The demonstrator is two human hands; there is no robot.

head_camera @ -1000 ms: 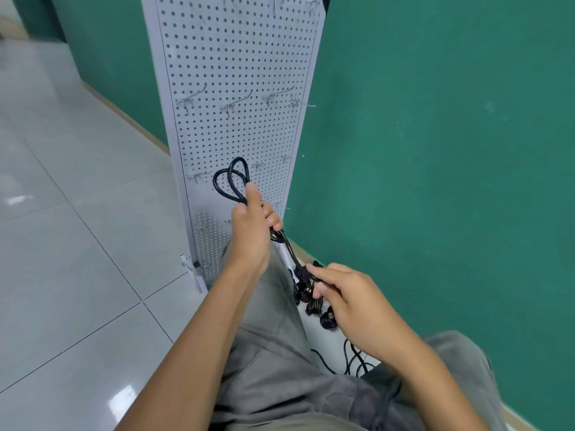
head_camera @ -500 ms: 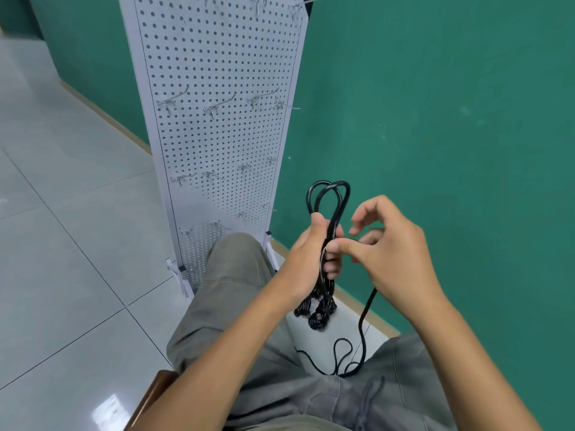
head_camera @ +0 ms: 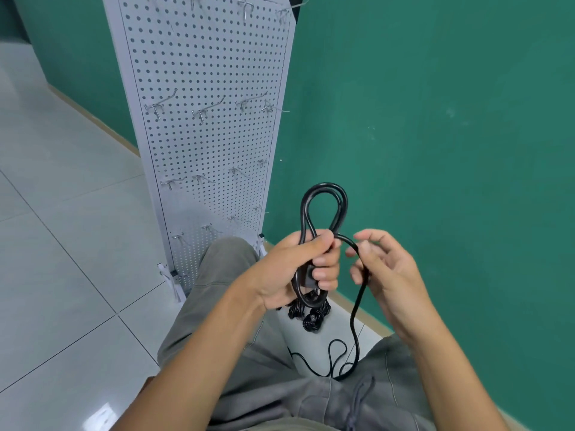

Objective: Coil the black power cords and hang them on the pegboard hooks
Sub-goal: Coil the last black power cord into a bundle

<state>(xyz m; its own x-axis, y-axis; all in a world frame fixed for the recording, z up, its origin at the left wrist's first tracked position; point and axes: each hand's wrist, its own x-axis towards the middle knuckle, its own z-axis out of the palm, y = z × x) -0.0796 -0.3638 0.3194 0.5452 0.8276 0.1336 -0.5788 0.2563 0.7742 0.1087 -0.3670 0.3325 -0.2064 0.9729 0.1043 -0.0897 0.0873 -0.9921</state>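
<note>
The left hand now grips the cord loops beside the pegboard — the right hand, fingers loosely curled, feeds slack round — coiling continues.

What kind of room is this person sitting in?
Hard to say; probably a plain workroom or storage corner. A freestanding white perforated metal pegboard with wire hooks stands against a bare teal painted wall, on a glossy pale tiled floor.
</note>
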